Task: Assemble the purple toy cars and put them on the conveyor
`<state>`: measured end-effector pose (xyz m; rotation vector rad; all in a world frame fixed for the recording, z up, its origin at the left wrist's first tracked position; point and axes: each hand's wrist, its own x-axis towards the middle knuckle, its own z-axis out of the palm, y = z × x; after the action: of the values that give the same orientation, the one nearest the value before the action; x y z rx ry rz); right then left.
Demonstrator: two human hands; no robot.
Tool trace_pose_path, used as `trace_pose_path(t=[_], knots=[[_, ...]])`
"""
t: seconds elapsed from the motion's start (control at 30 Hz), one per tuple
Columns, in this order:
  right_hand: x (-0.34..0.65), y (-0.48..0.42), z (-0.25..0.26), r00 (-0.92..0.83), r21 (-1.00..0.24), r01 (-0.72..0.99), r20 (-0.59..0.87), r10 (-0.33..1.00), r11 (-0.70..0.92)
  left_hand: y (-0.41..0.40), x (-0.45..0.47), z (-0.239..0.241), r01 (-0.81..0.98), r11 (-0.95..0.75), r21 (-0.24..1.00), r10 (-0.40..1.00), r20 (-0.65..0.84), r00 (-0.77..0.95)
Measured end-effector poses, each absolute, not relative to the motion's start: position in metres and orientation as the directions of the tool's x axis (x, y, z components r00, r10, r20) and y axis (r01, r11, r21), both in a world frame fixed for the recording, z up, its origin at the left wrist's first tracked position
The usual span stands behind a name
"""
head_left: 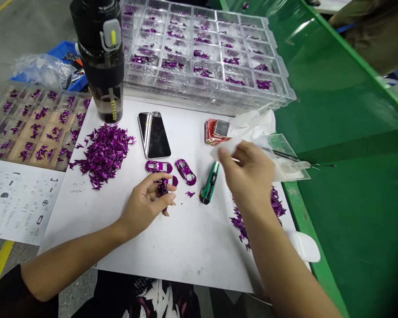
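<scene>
My left hand (149, 194) is closed around a small shiny purple toy car body (162, 187), partly hidden by the fingers. Just beyond it lie a purple car body (158, 166) and, to the right, a second one (185, 172); another purple piece (174, 181) shows behind my fingertips. My right hand (248, 172) pinches a thin white tissue (230, 147) above the right side of the board. Below that hand rests a green cutter-like tool (209, 183). One loose purple shard (190, 194) sits between the tool and my left hand.
Heaps of purple pointed pieces lie left (102, 152) and right (278, 205). A phone (154, 134), a dark bottle (101, 62) and a red packet (212, 132) with a metal block stand farther back. Clear compartment trays (205, 90) rise behind; a green wall (351, 115) borders the right.
</scene>
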<state>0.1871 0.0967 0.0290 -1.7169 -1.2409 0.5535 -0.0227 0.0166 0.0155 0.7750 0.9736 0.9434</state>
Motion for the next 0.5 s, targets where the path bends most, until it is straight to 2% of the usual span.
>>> trace_pose_path(t=[0.13, 0.2, 0.27, 0.33, 0.4, 0.5], knots=[[0.194, 0.114, 0.015, 0.285, -0.649, 0.749, 0.137, 0.949, -0.132, 0.018, -0.023, 0.019, -0.302, 0.421, 0.855, 0.897, -0.343, 0.279], [0.189, 0.104, 0.026, 0.264, -0.476, 0.864, 0.152, 0.952, -0.164, 0.018, -0.023, 0.02, -0.286, 0.444, 0.849, 0.884, -0.363, 0.296], [0.175, 0.092, 0.046, 0.188, -0.36, 0.926, 0.173, 0.967, -0.115, 0.017, -0.022, 0.019, -0.247, 0.445, 0.861, 0.877, -0.364, 0.314], [0.152, 0.086, 0.066, -0.023, -0.351, 0.932, 0.178, 0.984, 0.085, 0.015, -0.02, 0.016, -0.178, 0.408, 0.896, 0.884, -0.339, 0.322], [0.121, 0.093, 0.077, -0.3, -0.373, 0.861, 0.175, 0.938, 0.345, 0.014, -0.018, 0.011, -0.108, 0.344, 0.933, 0.9, -0.295, 0.322], [0.077, 0.123, 0.069, -0.555, -0.265, 0.783, 0.108, 0.824, 0.562, 0.012, -0.017, 0.005, -0.061, 0.28, 0.958, 0.915, -0.247, 0.32]])
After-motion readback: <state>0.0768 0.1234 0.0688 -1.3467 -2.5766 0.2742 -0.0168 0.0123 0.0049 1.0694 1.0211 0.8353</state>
